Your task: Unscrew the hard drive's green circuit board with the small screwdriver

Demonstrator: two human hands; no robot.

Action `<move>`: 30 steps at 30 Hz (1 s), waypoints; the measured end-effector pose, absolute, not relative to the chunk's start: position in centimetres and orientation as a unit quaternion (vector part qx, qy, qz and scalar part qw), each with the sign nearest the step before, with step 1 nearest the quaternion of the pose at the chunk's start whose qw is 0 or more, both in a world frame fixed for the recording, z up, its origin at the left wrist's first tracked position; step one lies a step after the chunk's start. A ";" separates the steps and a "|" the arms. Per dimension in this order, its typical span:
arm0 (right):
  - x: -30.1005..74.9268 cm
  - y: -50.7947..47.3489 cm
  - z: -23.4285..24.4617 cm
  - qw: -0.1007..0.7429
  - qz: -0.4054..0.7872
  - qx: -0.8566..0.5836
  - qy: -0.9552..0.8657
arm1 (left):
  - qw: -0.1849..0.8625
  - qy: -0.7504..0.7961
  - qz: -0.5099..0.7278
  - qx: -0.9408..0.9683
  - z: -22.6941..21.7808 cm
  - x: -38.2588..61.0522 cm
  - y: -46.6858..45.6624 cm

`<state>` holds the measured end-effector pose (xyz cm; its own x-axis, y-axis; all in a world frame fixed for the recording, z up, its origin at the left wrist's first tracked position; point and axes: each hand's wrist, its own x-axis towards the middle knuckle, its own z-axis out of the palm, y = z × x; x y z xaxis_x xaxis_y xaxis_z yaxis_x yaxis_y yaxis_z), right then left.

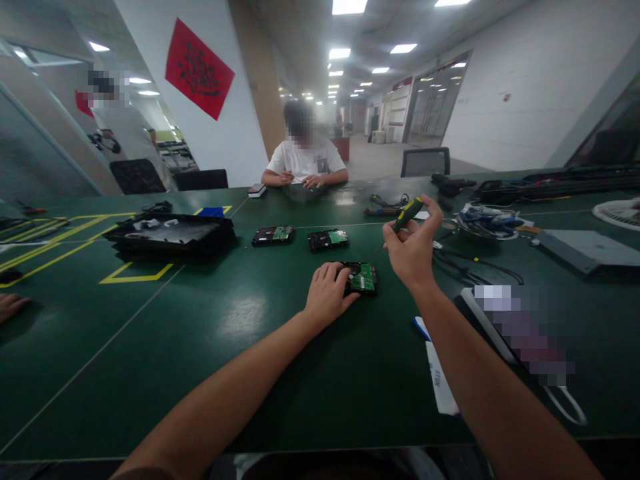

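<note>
A hard drive (363, 277) with its green circuit board up lies on the dark green table (240, 320) in front of me. My left hand (327, 292) rests on its left end, fingers curled over the edge. My right hand (413, 248) hovers just right of and above the drive, closed round a screwdriver (406, 215) with a yellow and black handle. Its tip points down and left toward the drive. Two more hard drives (273, 235) (328, 239) lie farther back on the table.
A black tray of parts (173, 237) sits at the left, with yellow floor-tape lines beside it. Cables and tools (487, 223) clutter the right side. A person in a white shirt (306, 160) sits across the table. Another person's hand (11, 307) rests at the far left edge.
</note>
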<state>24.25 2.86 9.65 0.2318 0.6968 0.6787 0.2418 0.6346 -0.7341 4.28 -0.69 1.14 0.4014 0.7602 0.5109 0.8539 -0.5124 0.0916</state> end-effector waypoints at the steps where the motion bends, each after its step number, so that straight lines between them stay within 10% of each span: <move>1: 24.2 2.8 9.9 0.679 0.173 -0.393 -0.596 | 0.102 -0.488 -0.242 -0.832 1.2 4.5 -0.9; 30: 26.2 3.0 4.2 0.546 0.102 -0.463 -0.691 | 0.023 -0.510 -0.058 -0.858 1.3 6.6 -2.6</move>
